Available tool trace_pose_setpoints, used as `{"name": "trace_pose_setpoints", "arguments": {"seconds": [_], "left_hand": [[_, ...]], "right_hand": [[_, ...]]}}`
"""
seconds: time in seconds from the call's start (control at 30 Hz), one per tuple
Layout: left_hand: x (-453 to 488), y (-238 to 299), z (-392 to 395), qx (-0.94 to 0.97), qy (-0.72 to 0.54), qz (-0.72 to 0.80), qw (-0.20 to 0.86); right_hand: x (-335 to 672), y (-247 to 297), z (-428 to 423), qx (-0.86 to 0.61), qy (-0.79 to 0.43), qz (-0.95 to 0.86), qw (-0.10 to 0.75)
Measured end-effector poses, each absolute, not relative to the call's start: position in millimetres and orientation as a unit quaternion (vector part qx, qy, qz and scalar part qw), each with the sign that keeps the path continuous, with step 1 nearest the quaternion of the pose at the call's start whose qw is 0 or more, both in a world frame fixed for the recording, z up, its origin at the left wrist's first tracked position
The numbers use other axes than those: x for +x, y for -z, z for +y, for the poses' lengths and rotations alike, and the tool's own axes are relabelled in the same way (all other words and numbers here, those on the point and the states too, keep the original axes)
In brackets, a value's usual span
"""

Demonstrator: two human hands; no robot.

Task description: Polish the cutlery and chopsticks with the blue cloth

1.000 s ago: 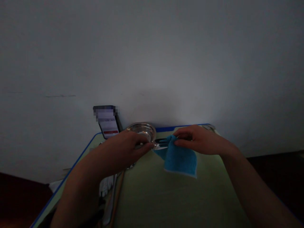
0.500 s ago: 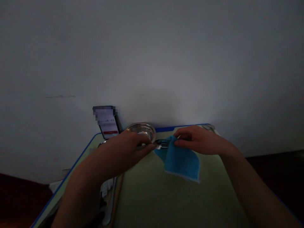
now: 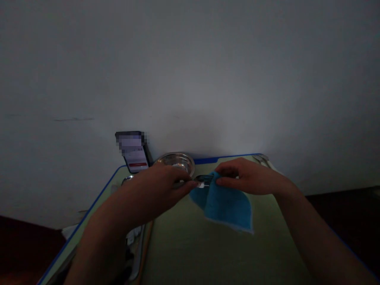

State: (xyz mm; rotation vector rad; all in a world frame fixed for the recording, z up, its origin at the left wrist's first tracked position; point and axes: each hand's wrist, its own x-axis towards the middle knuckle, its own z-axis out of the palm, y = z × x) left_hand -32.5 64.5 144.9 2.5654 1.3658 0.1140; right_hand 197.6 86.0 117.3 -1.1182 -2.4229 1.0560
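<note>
Left grip [image 3: 168, 182] holds one fork [image 3: 202, 184] — right grip [image 3: 239, 176] pinches one blue cloth [image 3: 228, 208] against it.

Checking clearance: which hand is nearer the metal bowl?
Left. The left hand overlaps the metal bowl in view, just in front; the right hand is farther, to its right.

Left hand [image 3: 169, 182]: held a metal utensil [image 3: 204, 183].
Right hand [image 3: 249, 177]: pinched a blue cloth [image 3: 228, 208] against its end.
Bowl [image 3: 187, 161]: stood near the phone [image 3: 135, 156].

Single head-worn view, facing forward and down, near the tabletop [image 3: 213, 253], wall [image 3: 192, 71] beyond
</note>
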Motion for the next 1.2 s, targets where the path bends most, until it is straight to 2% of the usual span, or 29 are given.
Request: {"name": "trace_pose_setpoints", "arguments": {"seconds": [0.33,0.8,1.07,1.2], "left_hand": [[-21,-138,62,0.882,-0.052,0.456,0.106],[-19,-142,61,0.889,-0.013,0.435,0.143],[-21,-141,62,0.883,-0.016,0.439,0.166],[-19,-138,63,0.881,-0.029,0.446,0.159]], "right_hand": [[190,-117,87,-0.382,-0.225,-0.892,0.092],[191,-121,87,-0.334,-0.227,-0.913,0.062],[190,-121,86,-0.347,-0.238,-0.904,0.072],[188,-120,85,-0.381,-0.217,-0.892,0.107]]}}
